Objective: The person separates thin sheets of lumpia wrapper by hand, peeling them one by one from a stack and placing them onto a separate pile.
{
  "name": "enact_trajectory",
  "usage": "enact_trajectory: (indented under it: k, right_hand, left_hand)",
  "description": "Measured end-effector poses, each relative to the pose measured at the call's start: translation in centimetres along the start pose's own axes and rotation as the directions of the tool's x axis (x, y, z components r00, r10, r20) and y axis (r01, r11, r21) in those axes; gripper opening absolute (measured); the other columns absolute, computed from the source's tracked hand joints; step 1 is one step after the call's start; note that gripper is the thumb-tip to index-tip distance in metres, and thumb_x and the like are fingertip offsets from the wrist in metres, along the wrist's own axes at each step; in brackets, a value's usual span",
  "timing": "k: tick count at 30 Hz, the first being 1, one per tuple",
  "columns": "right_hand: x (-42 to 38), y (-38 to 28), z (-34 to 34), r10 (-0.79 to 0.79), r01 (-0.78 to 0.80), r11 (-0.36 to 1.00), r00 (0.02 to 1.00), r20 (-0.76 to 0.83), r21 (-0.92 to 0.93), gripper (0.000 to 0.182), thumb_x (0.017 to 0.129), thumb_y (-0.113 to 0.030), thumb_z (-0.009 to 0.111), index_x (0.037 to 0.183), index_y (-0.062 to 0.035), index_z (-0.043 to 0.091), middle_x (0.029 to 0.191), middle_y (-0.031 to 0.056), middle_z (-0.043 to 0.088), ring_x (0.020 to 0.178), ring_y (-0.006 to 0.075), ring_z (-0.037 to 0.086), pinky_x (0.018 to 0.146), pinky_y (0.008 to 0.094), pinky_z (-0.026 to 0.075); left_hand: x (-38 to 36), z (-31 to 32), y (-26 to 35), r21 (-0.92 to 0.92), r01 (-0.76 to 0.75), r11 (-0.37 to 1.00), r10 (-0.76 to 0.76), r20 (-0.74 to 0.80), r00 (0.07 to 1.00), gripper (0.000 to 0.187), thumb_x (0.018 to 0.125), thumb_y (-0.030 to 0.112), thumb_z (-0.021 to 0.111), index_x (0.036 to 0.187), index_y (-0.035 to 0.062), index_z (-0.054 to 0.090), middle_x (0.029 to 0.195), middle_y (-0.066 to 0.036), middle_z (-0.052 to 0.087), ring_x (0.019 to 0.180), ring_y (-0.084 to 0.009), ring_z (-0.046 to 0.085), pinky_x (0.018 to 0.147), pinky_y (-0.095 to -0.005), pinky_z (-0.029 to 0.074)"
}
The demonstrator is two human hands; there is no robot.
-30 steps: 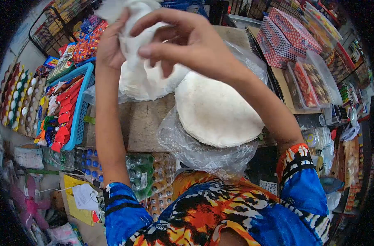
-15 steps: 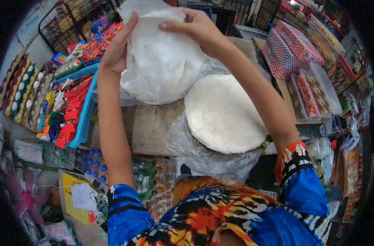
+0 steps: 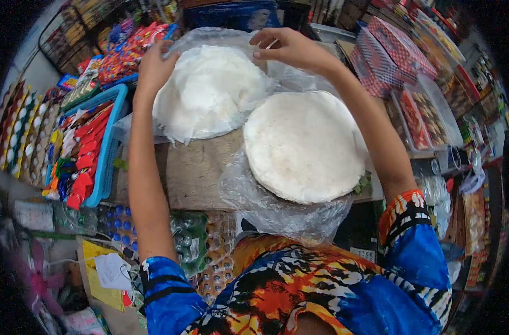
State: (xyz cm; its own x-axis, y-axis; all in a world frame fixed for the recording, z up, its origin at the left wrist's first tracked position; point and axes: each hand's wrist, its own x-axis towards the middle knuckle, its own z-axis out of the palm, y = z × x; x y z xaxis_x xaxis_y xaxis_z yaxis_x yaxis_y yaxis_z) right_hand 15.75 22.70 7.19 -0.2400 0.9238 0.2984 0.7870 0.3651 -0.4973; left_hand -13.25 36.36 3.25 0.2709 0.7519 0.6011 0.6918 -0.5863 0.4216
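A pile of thin white round wrappers lies on clear plastic on the wooden table, its upper layers uneven and its front edge ragged. Just beyond the pile's left edge is my left hand, thumb and fingers apart, with nothing in it. My right hand hovers past the pile's back right side, its fingers loosely bent and apart, also holding nothing I can see. A second, flatter stack of round white wrappers rests to the right, below my right forearm. Crumpled clear plastic spreads under its near side.
Left of the table stands a blue basket of red packets, with egg trays beyond. Checkered boxes and a clear container are at the right. Bottles with blue caps stand below the table's near edge.
The thin white sheet that both hands held up now lies on the left pile. My hands have let go and moved apart, the right one further right.
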Motion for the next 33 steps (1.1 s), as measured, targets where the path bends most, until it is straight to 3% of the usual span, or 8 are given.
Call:
enact_trajectory:
  k: [3, 5, 8, 12, 14, 17, 21, 33]
  right_hand:
    - [-4.1, -0.6, -3.3, -0.06, 0.06, 0.998, 0.998, 0.02, 0.001, 0.038, 0.09, -0.033, 0.066, 0.117, -0.0058, 0.064, 0.103, 0.0085, 0.067, 0.095, 0.019, 0.062, 0.084, 0.0329, 0.051]
    - [-7.7, -1.6, -5.0, -0.123, 0.122, 0.992, 0.991, 0.044, 0.016, 0.037, 0.091, -0.032, 0.065, 0.116, -0.0053, 0.065, 0.102, 0.0073, 0.068, 0.094, 0.0176, 0.063, 0.083, 0.0322, 0.051]
    - [-13.8, -2.2, -5.5, 0.054, -0.046, 0.996, 0.993, -0.101, 0.082, 0.026, 0.089, -0.022, 0.065, 0.104, -0.0008, 0.067, 0.09, 0.0095, 0.07, 0.078, 0.0154, 0.064, 0.072, 0.0298, 0.051]
    - [-20.7, -3.0, -2.9, 0.298, -0.3, 0.953, 0.921, -0.25, 0.029, 0.017, 0.085, -0.014, 0.064, 0.093, -0.0001, 0.069, 0.089, 0.0143, 0.067, 0.078, 0.0261, 0.063, 0.071, 0.0337, 0.049]
    - [-23.5, -3.1, -1.3, 0.336, -0.345, 0.938, 0.886, -0.321, 0.031, 0.015, 0.083, -0.011, 0.064, 0.092, -0.0003, 0.069, 0.089, 0.0137, 0.066, 0.082, 0.0277, 0.062, 0.075, 0.0349, 0.048]
    - [-26.1, -4.5, -0.2, 0.388, -0.402, 0.914, 0.824, -0.413, 0.057, 0.013, 0.08, -0.004, 0.064, 0.091, -0.0011, 0.069, 0.091, 0.0128, 0.065, 0.09, 0.0301, 0.06, 0.081, 0.0366, 0.047]
    - [-27.8, -5.7, 0.0, 0.393, -0.41, 0.911, 0.834, -0.388, 0.04, 0.016, 0.077, 0.001, 0.065, 0.092, -0.0013, 0.069, 0.098, 0.0122, 0.063, 0.098, 0.0301, 0.059, 0.086, 0.0371, 0.046]
    - [-28.9, -5.7, 0.0, 0.318, -0.33, 0.944, 0.884, -0.341, 0.024, 0.016, 0.076, 0.001, 0.066, 0.091, 0.001, 0.066, 0.107, 0.0131, 0.059, 0.103, 0.0331, 0.056, 0.089, 0.0394, 0.044]
  left_hand:
    - [-1.1, 1.3, 3.7, -0.161, -0.093, 0.983, 0.105, 0.066, 0.992, 0.032, 0.085, 0.025, 0.069, 0.107, 0.0017, 0.067, 0.103, -0.015, 0.07, 0.093, -0.0245, 0.068, 0.083, -0.0342, 0.051]
    - [-2.2, 2.3, 6.6, -0.232, -0.299, 0.925, 0.324, 0.074, 0.943, 0.022, 0.088, 0.019, 0.065, 0.101, 0.0021, 0.069, 0.097, -0.013, 0.07, 0.087, -0.0221, 0.068, 0.077, -0.0335, 0.052]
    - [-4.7, 2.9, 11.5, -0.347, -0.27, 0.898, 0.348, 0.186, 0.919, 0.017, 0.088, 0.014, 0.064, 0.099, 0.0022, 0.069, 0.096, -0.011, 0.07, 0.081, -0.0197, 0.067, 0.071, -0.031, 0.053]
    - [-7.9, 2.8, 16.9, -0.489, -0.253, 0.835, 0.431, 0.295, 0.853, 0.016, 0.087, 0.012, 0.064, 0.099, 0.0031, 0.069, 0.093, -0.009, 0.069, 0.078, -0.0185, 0.065, 0.067, -0.0286, 0.052]
    - [-9.4, 2.3, 19.2, -0.602, -0.208, 0.771, 0.543, 0.449, 0.71, 0.016, 0.087, 0.011, 0.064, 0.1, 0.003, 0.068, 0.096, -0.009, 0.067, 0.081, -0.0176, 0.065, 0.067, -0.0284, 0.052]
    - [-11.9, 3.2, 21.0, -0.713, -0.241, 0.659, 0.694, 0.451, 0.561, 0.017, 0.087, 0.009, 0.063, 0.103, 0.0037, 0.067, 0.1, -0.01, 0.064, 0.086, -0.0221, 0.064, 0.072, -0.0314, 0.051]
    - [-14.2, 3.9, 23.2, -0.717, -0.4, 0.571, 0.811, 0.416, 0.411, 0.023, 0.086, 0.009, 0.063, 0.109, 0.0064, 0.065, 0.103, -0.011, 0.06, 0.097, -0.0313, 0.058, 0.085, -0.0375, 0.048]
    - [-15.5, 4.9, 25.9, -0.678, -0.507, 0.532, 0.847, 0.42, 0.327, 0.031, 0.086, 0.015, 0.063, 0.116, 0.0094, 0.06, 0.112, -0.013, 0.054, 0.105, -0.0319, 0.052, 0.089, -0.0398, 0.046]
